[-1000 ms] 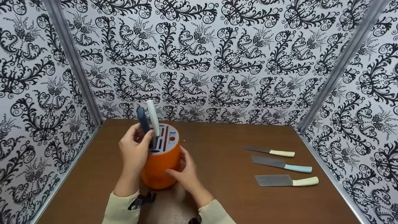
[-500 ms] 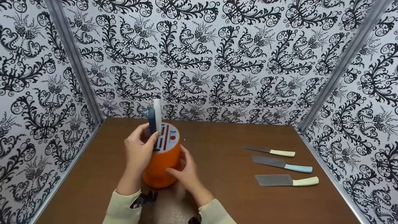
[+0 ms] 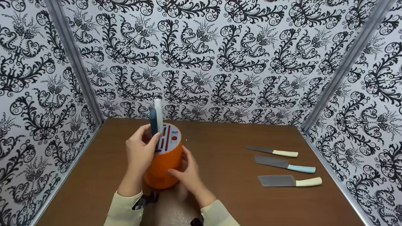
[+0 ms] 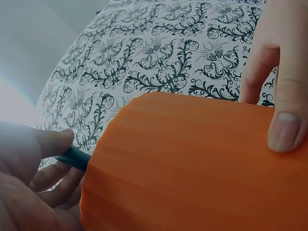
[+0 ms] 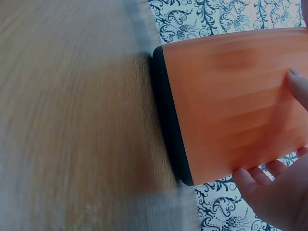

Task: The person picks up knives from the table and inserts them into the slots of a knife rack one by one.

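Observation:
An orange knife block (image 3: 163,171) with a grey slotted top (image 3: 174,138) stands left of the table's middle in the head view. My left hand (image 3: 140,149) pinches the dark blue handle of a knife (image 3: 153,121) at the block's left rim; its blade is hidden. Close beside it, a white-handled knife (image 3: 159,113) rises from the slots. In the left wrist view the dark handle (image 4: 74,158) runs between thumb and fingers. My right hand (image 3: 190,172) grips the block's right side, thumb in front. The right wrist view shows the block's black base (image 5: 169,115) at the tabletop.
Three knives lie on the brown table (image 3: 220,188) at right: a small cream-handled knife (image 3: 285,153), a blue-handled knife (image 3: 301,169) and a broad cream-handled knife (image 3: 309,182). Patterned panels (image 3: 201,62) enclose the table's back and sides.
My left hand has moved slightly right with the dark blue handle, which went from leaning left to upright. The white handle has straightened too. The right hand stays on the block.

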Action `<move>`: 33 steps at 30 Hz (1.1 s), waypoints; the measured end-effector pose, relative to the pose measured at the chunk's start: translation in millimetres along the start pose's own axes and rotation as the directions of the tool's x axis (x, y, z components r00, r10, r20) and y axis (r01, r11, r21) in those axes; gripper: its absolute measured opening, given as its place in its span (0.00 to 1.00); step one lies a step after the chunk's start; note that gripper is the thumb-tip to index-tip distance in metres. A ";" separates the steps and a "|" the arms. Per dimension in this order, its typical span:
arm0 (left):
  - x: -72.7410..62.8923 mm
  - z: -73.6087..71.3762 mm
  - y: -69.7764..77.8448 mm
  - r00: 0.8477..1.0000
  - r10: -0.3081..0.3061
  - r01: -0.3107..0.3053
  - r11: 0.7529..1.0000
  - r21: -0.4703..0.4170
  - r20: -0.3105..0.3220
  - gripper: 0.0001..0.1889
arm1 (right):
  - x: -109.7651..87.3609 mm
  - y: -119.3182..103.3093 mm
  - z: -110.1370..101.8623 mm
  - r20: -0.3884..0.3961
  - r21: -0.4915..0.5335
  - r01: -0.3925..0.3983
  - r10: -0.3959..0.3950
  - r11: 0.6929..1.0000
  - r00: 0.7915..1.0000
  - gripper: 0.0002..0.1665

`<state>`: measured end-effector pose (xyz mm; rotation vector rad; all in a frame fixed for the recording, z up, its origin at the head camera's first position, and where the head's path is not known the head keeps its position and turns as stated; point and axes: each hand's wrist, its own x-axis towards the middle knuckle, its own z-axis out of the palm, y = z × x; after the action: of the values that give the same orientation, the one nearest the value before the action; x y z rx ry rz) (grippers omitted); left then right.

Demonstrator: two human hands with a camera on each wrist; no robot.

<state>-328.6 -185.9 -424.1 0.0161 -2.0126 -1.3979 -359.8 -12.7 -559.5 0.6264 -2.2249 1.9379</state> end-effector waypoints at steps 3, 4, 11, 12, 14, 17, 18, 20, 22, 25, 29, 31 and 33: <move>-0.2 1.1 -0.4 1.000 -0.010 0.010 1.000 -0.004 0.004 0.12 | -0.2 0.7 -0.1 0.001 0.010 -0.004 0.004 1.000 1.000 0.54; -0.3 1.4 -0.3 1.000 -0.017 0.017 1.000 -0.002 0.006 0.12 | -0.3 0.9 -0.1 0.000 0.012 0.000 0.000 1.000 1.000 0.54; -0.9 2.9 0.1 0.999 -0.039 0.039 0.999 0.006 0.028 0.13 | -1.0 -0.2 -0.8 0.007 0.014 0.000 0.000 1.000 1.000 0.55; -0.8 2.6 0.4 0.999 -0.040 0.040 0.999 0.005 0.030 0.13 | -1.1 -0.6 -1.0 0.010 0.015 -0.001 0.001 1.000 1.000 0.55; -0.2 2.2 0.0 0.999 -0.039 0.039 0.999 0.000 0.033 0.13 | -1.1 -1.0 -1.3 0.015 0.015 -0.003 0.002 1.000 1.000 0.55; 0.9 1.5 -1.2 0.998 -0.043 0.043 0.999 -0.001 0.039 0.12 | -1.7 -1.1 -1.6 0.017 0.017 -0.003 0.003 1.000 1.000 0.55; 1.3 1.4 -1.6 0.998 -0.044 0.045 0.999 -0.003 0.041 0.12 | -1.9 -1.0 -1.7 0.018 0.016 -0.003 0.003 1.000 1.000 0.55; 1.6 1.2 -2.3 0.998 -0.047 0.048 0.999 -0.008 0.046 0.12 | -1.9 -0.4 -1.2 0.016 0.011 0.000 0.000 1.000 1.000 0.54; 1.8 0.9 -3.1 0.998 -0.049 0.050 0.999 -0.016 0.049 0.12 | -2.0 -0.1 -0.9 0.014 0.009 -0.003 0.003 1.000 1.000 0.54; 1.8 0.1 -3.4 0.998 -0.048 0.049 0.999 -0.021 0.047 0.11 | -1.3 0.3 0.4 0.014 0.016 -0.003 0.003 1.000 1.000 0.54; 2.8 -0.4 -4.1 0.998 -0.046 0.046 0.999 -0.010 0.040 0.11 | 0.1 0.0 1.3 0.009 0.032 -0.001 0.001 0.999 1.000 0.55; 3.7 -0.6 -4.2 0.998 -0.050 0.050 0.999 -0.008 0.042 0.11 | 0.9 -0.3 1.4 0.007 0.036 0.003 -0.003 0.999 1.000 0.55; 4.3 -0.9 -4.1 0.997 -0.062 0.062 0.998 -0.011 0.051 0.11 | 1.2 -0.3 1.2 0.010 0.034 0.005 -0.005 0.999 1.000 0.55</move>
<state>-332.9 -190.0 -425.1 0.0384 -2.0604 -1.4628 -360.6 -14.1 -559.0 0.6470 -2.1980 1.9785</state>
